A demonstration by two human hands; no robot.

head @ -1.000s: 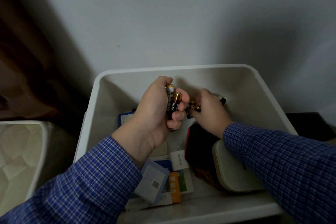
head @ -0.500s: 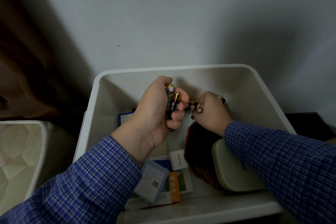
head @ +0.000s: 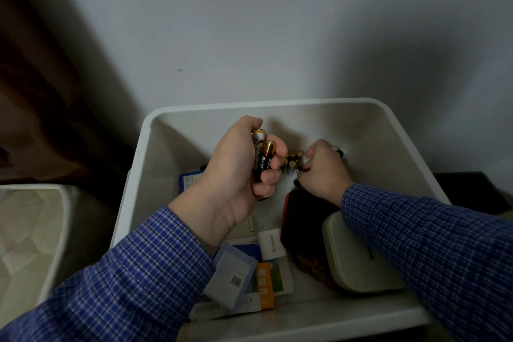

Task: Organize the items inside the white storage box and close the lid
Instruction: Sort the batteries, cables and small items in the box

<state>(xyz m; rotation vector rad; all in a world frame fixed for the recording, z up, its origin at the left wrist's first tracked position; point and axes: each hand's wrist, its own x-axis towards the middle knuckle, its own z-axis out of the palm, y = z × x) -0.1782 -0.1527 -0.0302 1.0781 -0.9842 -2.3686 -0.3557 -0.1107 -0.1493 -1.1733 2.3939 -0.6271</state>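
Two hands in blue checked sleeves are reaching into the open white plastic storage box [head: 399, 130], which is sitting against a pale grey wall [head: 277, 22]. Going from the left, a quilted cream mattress edge [head: 25, 233] is lying beside the box, well apart from the hands. Inside the box, a small dark blue card [head: 191, 180] is leaning near the left wall. The left hand [head: 236, 172] is curling its fingers around a pair of upright cylindrical batteries [head: 263, 161], one white and one black with a gold top. Just to the right, the right hand [head: 323, 172] is pinching a cluster of smaller gold-tipped batteries [head: 293, 161] close to the left hand's fingertips. Below the hands, a pale blue flat packet [head: 233, 275] is lying tilted over an orange and green carton [head: 273, 283], and a white plug adapter [head: 270, 241] is resting beside a black pouch with a red edge [head: 302, 219]. Further right, a rounded cream plastic case [head: 352, 261] is lying partly under the right sleeve [head: 433, 244].
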